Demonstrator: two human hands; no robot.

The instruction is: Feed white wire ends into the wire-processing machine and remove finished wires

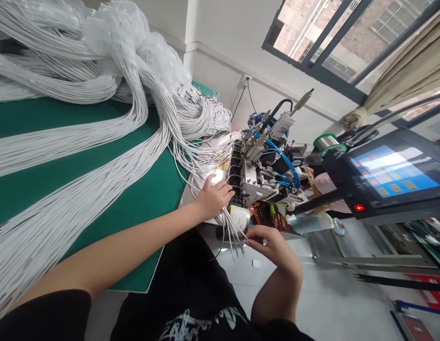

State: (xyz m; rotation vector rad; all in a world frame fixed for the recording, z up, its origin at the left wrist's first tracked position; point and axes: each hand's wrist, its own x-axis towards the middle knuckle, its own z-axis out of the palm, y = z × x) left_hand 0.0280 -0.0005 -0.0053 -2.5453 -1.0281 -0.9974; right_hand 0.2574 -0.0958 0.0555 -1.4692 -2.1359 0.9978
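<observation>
My left hand (212,196) rests with curled fingers against the black fixture row (236,173) at the front of a small machine (262,166), pressing on thin white cables there. My right hand (271,244) is lower, its fingers pinched on the loose ends of several white cables (234,232) that hang down from the fixture. Long bundles of the same white cables (99,161) stream across the green mat (141,199) towards the machine.
A touchscreen control box (390,175) with a lit red button stands at the right. A spool of wire (328,142) sits behind the machine. Clear plastic bags (134,42) lie on the cable pile. A window fills the upper right.
</observation>
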